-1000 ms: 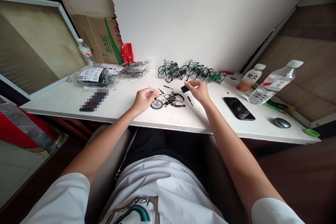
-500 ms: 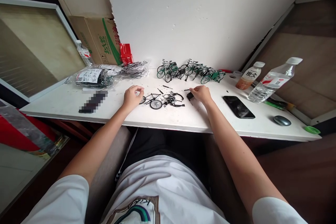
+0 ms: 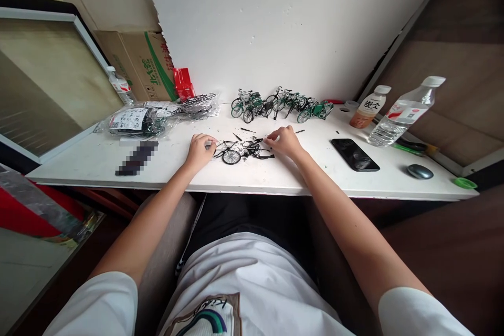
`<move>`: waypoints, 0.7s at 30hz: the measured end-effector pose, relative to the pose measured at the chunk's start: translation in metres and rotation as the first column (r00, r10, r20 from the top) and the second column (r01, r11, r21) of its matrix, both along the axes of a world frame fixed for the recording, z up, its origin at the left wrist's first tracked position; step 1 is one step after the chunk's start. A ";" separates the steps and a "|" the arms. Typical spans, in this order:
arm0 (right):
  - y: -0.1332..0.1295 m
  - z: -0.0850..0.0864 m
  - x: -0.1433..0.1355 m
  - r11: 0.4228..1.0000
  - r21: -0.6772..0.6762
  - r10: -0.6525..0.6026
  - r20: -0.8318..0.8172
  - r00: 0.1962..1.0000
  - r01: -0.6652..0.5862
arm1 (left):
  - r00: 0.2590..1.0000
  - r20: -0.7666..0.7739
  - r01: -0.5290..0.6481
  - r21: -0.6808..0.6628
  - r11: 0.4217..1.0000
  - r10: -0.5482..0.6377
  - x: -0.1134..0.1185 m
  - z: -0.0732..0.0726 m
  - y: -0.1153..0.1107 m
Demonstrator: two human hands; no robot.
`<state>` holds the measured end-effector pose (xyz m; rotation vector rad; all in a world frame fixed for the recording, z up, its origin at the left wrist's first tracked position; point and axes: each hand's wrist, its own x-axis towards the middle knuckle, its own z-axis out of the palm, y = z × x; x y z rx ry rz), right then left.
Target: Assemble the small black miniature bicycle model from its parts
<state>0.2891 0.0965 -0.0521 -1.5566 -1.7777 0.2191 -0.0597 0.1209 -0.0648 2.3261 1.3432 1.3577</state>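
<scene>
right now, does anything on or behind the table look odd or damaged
Yes: the white board behind the bikes has a ragged left edge, as if roughly cut or torn. On the left of the table, a dark patch is pixelated, so I can't tell what it is. I see no spill.

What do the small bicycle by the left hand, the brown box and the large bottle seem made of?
Small bicycle: dark metal or plastic; too small to tell.
Brown box: probably matte cardboard, judging by its flat printed panels.
Large bottle: likely glossy plastic, being see-through with ribbed sides.
</scene>
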 end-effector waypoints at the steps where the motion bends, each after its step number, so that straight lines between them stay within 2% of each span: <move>1: 0.001 -0.003 0.000 1.000 -0.005 0.001 -0.007 1.000 -0.001 | 1.000 0.002 0.001 0.000 1.000 -0.001 0.000 0.001 -0.001; 9: 0.006 -0.010 0.003 0.999 -0.049 -0.003 -0.001 1.000 0.002 | 0.993 -0.054 0.107 -0.041 0.993 -0.109 0.004 -0.007 0.000; 14: 0.005 -0.007 0.000 0.999 -0.050 -0.007 -0.023 1.000 0.005 | 0.986 -0.108 0.121 -0.078 0.990 -0.129 0.001 -0.012 0.004; 21: -0.003 0.003 -0.005 0.994 -0.109 -0.011 -0.032 0.999 0.008 | 0.987 -0.101 0.126 -0.024 0.992 -0.128 0.002 -0.010 0.002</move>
